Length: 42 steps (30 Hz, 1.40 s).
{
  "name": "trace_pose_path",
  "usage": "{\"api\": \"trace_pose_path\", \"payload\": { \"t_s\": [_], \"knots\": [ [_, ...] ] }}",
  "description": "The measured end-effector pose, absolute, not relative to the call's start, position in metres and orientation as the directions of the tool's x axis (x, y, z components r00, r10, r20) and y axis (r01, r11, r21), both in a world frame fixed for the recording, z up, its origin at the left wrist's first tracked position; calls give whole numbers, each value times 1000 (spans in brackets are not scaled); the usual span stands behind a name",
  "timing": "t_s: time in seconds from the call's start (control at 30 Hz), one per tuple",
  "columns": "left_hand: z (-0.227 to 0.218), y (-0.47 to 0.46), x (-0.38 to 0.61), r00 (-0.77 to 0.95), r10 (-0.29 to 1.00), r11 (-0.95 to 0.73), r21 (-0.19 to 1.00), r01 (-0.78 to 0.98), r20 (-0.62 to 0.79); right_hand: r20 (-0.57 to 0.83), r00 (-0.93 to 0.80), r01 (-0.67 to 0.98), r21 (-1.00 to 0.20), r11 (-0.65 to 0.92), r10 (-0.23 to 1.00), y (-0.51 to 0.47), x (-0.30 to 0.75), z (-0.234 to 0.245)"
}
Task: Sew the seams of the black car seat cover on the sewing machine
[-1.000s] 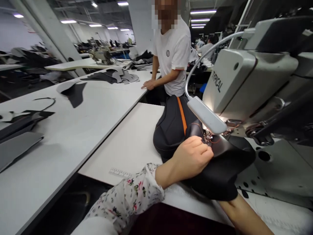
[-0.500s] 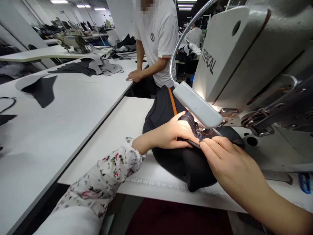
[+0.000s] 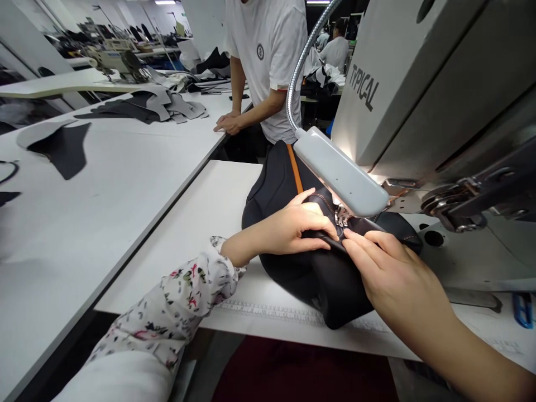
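Note:
A black padded upholstery piece (image 3: 322,285) with an orange stripe (image 3: 295,170) lies bunched on the sewing table (image 3: 176,251), its seam under the presser foot (image 3: 341,218) of an industrial sewing machine (image 3: 397,95). My left hand (image 3: 297,226) holds the black fabric just left of the needle area. My right hand (image 3: 387,268) pinches a dark seam edge (image 3: 335,241) right beside the foot, fingertips close to my left hand. Orange thread shows along the seam. The needle itself is hidden behind the lamp.
A gooseneck LED lamp (image 3: 339,170) hangs low over the foot. A co-worker (image 3: 263,67) stands beyond the table, hands resting on a long white cutting table (image 3: 109,167) with grey and black cut pieces (image 3: 142,109). Blue-handled snips (image 3: 522,310) lie at the right.
Since a second ago, my left hand has moved from on top of the bunched piece to beside the foot, and my right hand has come in to pinch the seam edge. The view has shifted.

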<state>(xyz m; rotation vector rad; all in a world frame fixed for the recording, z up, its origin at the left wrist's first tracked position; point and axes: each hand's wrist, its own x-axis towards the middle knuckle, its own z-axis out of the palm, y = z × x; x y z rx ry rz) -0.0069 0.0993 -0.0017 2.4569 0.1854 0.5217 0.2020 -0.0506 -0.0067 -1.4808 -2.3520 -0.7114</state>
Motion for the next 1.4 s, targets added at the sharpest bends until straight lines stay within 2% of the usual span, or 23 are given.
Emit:
{"api": "trace_pose_path", "payload": {
  "t_s": [0.3,0.73,0.93,1.1,1.23,1.4],
  "knots": [
    [-18,88,-4,854,274,-874,485,28,443,484,-418,908,226,352,769,-49,210,-10],
    [-22,83,-5,836,327,-871,484,86,441,465,-355,935,156,319,811,-46,223,-23],
    [-33,76,-5,772,306,-911,407,68,557,503,-389,912,92,401,771,-41,230,-29],
    [-41,66,0,729,368,-900,419,122,578,554,-403,885,32,465,729,-34,235,-33],
    [-45,59,3,682,399,-896,420,146,613,591,-427,861,35,507,684,-28,240,-35],
    [-50,51,10,595,379,-921,350,170,709,644,-469,812,45,582,604,-16,248,-37]
  ]
}}
